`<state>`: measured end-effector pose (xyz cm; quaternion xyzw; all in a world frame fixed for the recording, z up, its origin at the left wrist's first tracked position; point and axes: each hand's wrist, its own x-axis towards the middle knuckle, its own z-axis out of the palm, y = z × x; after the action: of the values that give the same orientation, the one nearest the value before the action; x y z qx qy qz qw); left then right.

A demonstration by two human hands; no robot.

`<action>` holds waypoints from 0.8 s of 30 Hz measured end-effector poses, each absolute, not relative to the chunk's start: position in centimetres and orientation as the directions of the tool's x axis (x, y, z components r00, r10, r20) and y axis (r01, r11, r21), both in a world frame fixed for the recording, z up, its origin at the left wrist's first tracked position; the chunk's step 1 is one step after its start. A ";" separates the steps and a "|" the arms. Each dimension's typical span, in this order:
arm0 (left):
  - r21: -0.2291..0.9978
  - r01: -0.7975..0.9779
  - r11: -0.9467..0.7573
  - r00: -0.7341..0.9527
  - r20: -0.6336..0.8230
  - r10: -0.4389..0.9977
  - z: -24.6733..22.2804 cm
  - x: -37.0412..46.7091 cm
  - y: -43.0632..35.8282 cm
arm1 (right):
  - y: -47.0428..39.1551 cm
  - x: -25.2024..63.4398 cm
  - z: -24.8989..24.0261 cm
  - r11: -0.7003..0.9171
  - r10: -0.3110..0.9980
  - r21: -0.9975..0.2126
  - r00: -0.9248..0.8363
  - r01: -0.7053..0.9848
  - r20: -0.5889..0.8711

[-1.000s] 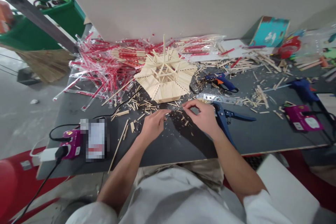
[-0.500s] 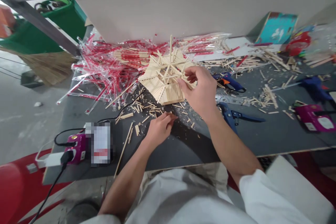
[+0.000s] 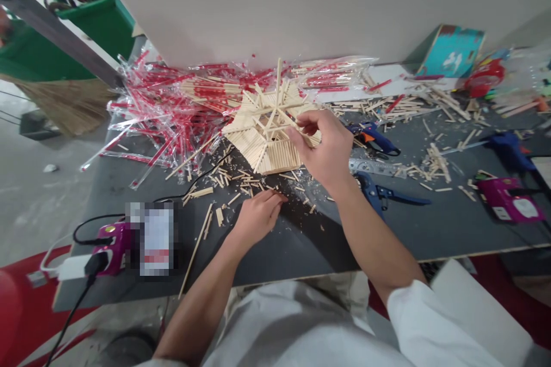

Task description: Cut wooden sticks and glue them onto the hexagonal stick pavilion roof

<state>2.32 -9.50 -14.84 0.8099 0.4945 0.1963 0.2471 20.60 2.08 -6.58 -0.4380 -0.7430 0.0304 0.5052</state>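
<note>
A model of pale wooden sticks (image 3: pixel 279 157), roof-like with spokes meeting at a raised centre and one stick pointing up, stands on the dark table. My right hand (image 3: pixel 325 146) is at its right side, thumb and forefinger closed around what looks like the end of a thin wooden stick; the curled fingers partly hide it. In front of the model, my left hand (image 3: pixel 258 215) rests on the tabletop, palm down, its fingers loosely stretched towards the right. Nothing shows in it. Short stick offcuts (image 3: pixel 247 180) lie between that hand and the model.
Red-tipped sticks in plastic sleeves (image 3: pixel 167 109) are heaped at the back left. To the right are blue cutters (image 3: pixel 387 192), a metal ruler (image 3: pixel 374 166) and a glue gun (image 3: pixel 374 136). A phone (image 3: pixel 157 241) and a purple power strip (image 3: pixel 112 246) with cables sit at front left.
My left hand has relaxed from a finger-to-thumb pinch and flattened onto the table. My right hand stays at the model with a small shift. The whole view has swung slightly.
</note>
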 end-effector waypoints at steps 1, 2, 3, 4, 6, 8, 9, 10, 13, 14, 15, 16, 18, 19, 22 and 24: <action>0.597 0.702 -0.388 0.434 0.073 0.898 -14.8 2.3 -9.5 | 2.1 20.7 -6.6 0.625 0.675 -0.481 -0.117 0.615 0.728; 0.600 0.700 -0.387 0.435 0.072 0.897 -14.8 2.3 -9.5 | 2.2 20.7 -6.7 0.633 0.669 -0.476 -0.122 0.610 0.733; 0.601 0.699 -0.386 0.436 0.069 0.897 -14.8 2.3 -9.5 | 2.2 20.8 -6.7 0.636 0.666 -0.475 -0.122 0.608 0.736; 0.603 0.699 -0.385 0.437 0.067 0.897 -14.7 2.3 -9.5 | 2.2 20.9 -6.8 0.636 0.666 -0.475 -0.122 0.607 0.736; 0.603 0.699 -0.386 0.440 0.064 0.896 -14.7 2.3 -9.5 | 2.2 20.9 -6.9 0.635 0.669 -0.475 -0.126 0.609 0.733; 0.601 0.699 -0.388 0.443 0.063 0.894 -14.6 2.3 -9.5 | 2.2 21.0 -6.9 0.630 0.676 -0.474 -0.133 0.615 0.725; 0.600 0.699 -0.389 0.444 0.063 0.894 -14.6 2.3 -9.5 | 2.1 21.0 -6.8 0.627 0.679 -0.475 -0.134 0.618 0.721; 0.600 0.699 -0.390 0.444 0.064 0.894 -14.6 2.3 -9.5 | 2.1 20.9 -6.8 0.622 0.682 -0.476 -0.132 0.621 0.719; 0.600 0.701 -0.387 0.441 0.062 0.895 -14.6 2.3 -9.5 | 2.0 20.9 -6.7 0.612 0.680 -0.473 -0.118 0.634 0.724; 0.600 0.701 -0.386 0.440 0.062 0.896 -14.6 2.3 -9.5 | 2.0 20.8 -6.6 0.616 0.675 -0.465 -0.122 0.636 0.727; 0.600 0.701 -0.384 0.439 0.062 0.896 -14.6 2.2 -9.5 | 2.0 20.8 -6.5 0.623 0.669 -0.455 -0.132 0.636 0.731; 0.602 0.700 -0.384 0.438 0.062 0.897 -14.6 2.2 -9.5 | 2.0 20.8 -6.5 0.633 0.661 -0.442 -0.146 0.635 0.736; 0.609 0.695 -0.383 0.440 0.060 0.896 -14.6 2.2 -9.4 | 2.1 20.8 -6.4 0.654 0.643 -0.421 -0.169 0.628 0.747; 0.610 0.694 -0.382 0.441 0.060 0.895 -14.6 2.2 -9.4 | 2.1 20.8 -6.4 0.658 0.638 -0.418 -0.170 0.626 0.751; 0.607 0.697 -0.382 0.444 0.053 0.894 -14.5 2.3 -9.4 | 2.1 20.8 -6.3 0.641 0.656 -0.444 -0.147 0.626 0.740; 0.603 0.702 -0.381 0.447 0.044 0.894 -14.4 2.3 -9.4 | 2.0 20.7 -6.2 0.619 0.678 -0.469 -0.128 0.630 0.724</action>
<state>2.29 -9.41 -14.43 0.8099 0.4924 0.1851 0.2594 20.68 1.97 -6.22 -0.4357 -0.7505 0.0246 0.4963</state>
